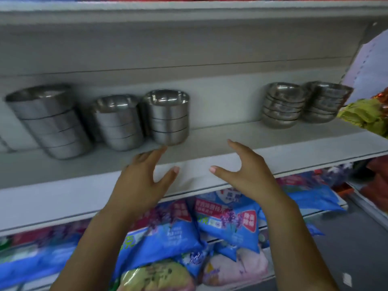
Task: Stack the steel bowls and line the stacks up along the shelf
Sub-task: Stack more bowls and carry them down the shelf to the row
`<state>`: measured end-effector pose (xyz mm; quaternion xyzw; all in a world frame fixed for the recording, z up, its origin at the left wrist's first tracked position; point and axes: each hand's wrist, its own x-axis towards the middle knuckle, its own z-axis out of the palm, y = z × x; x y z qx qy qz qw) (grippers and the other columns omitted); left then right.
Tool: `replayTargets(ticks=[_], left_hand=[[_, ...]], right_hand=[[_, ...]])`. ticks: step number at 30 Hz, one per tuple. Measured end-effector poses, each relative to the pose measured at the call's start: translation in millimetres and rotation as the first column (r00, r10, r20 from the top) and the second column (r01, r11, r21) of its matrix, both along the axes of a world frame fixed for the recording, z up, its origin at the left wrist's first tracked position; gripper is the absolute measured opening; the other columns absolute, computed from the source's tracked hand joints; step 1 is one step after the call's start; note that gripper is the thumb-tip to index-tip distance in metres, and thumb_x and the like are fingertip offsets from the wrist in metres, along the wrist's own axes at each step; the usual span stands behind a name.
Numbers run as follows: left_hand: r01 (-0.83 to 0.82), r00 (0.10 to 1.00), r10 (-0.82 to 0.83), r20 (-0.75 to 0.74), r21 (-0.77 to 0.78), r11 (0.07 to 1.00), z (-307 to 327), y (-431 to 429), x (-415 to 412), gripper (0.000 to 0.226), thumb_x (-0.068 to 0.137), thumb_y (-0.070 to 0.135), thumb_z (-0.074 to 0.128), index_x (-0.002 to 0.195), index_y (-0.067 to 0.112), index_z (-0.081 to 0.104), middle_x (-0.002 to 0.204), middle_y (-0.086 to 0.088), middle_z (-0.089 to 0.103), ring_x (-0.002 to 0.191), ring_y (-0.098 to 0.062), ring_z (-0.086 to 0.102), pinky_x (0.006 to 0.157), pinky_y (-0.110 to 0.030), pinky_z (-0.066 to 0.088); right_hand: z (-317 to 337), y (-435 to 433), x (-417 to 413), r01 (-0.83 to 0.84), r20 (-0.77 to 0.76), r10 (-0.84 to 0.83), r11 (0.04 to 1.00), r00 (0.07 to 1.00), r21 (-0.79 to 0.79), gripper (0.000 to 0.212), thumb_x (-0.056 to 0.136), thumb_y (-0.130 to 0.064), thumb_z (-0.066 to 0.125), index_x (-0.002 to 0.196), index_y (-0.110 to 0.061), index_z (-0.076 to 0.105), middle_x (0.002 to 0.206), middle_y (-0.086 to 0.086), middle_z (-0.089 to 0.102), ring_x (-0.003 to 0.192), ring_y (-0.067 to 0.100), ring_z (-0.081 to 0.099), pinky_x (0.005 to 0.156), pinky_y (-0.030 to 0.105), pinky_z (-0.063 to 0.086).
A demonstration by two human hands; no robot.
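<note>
Stacks of steel bowls stand along the white shelf. At the left is a tall stack, then a middle-left stack and a stack beside it. Two shorter stacks sit further right, one next to the other. My left hand is open just below and in front of the third stack, its fingertips near that stack's base. My right hand is open over the bare stretch of shelf, holding nothing.
A yellow-green packet juts in at the right over the shelf end. Blue and pink bags fill the lower shelf. The upper shelf's underside hangs low over the bowls. A gap lies between the third and fourth stacks.
</note>
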<state>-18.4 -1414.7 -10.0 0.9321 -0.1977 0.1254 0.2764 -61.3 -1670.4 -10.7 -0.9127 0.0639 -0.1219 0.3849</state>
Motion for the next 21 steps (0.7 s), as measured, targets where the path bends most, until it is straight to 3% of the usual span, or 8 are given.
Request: replayTargets(ticks=[6, 12, 17, 21], left_hand=[[-0.182, 0.982, 0.182, 0.042, -0.008, 0.983, -2.6, 126.6, -56.6, 0.077, 0.082, 0.068, 0.042, 0.144, 0.023, 0.054, 0.134, -0.007, 0.064, 0.128, -0.029, 0.054, 0.104, -0.039, 0.044], [-0.371, 0.928, 0.371, 0.018, -0.013, 0.928, -12.4, 260.5, -113.8, 0.080, 0.080, 0.065, 0.046, 0.146, 0.020, 0.052, 0.147, -0.006, 0.055, 0.137, -0.028, 0.049, 0.114, -0.040, 0.040], [-0.614, 0.789, 0.614, 0.021, -0.032, 0.789, -15.0, 359.9, -169.5, 0.070, 0.082, 0.064, 0.053, 0.141, 0.026, 0.055, 0.140, -0.006, 0.060, 0.131, -0.030, 0.053, 0.103, -0.044, 0.048], [-0.740, 0.672, 0.740, -0.025, 0.000, 0.673, -16.2, 419.4, -201.6, 0.070, 0.090, 0.060, 0.059, 0.150, 0.026, 0.045, 0.144, -0.007, 0.056, 0.132, -0.031, 0.049, 0.104, -0.048, 0.045]], right_hand=[[1.7, 127.9, -14.6, -0.179, -0.031, 0.177, 0.982, 0.984, -0.061, 0.091, 0.079, -0.058, 0.077, 0.155, -0.025, 0.037, 0.162, -0.005, 0.034, 0.148, 0.013, 0.033, 0.121, 0.032, 0.029], [-0.9, 259.8, -22.8, -0.380, -0.011, 0.381, 0.918, 0.925, -0.110, 0.084, 0.077, -0.052, 0.081, 0.148, -0.019, 0.050, 0.154, 0.000, 0.047, 0.142, 0.014, 0.042, 0.116, 0.022, 0.029], [-5.4, 361.8, -28.2, -0.579, -0.049, 0.577, 0.811, 0.815, -0.084, 0.074, 0.082, -0.047, 0.080, 0.145, -0.021, 0.053, 0.152, -0.003, 0.049, 0.139, 0.012, 0.044, 0.104, 0.012, 0.026], [-0.5, 435.3, -27.2, -0.694, -0.026, 0.695, 0.715, 0.719, -0.086, 0.071, 0.082, -0.046, 0.080, 0.144, -0.021, 0.054, 0.149, -0.003, 0.051, 0.137, 0.013, 0.045, 0.097, 0.007, 0.023]])
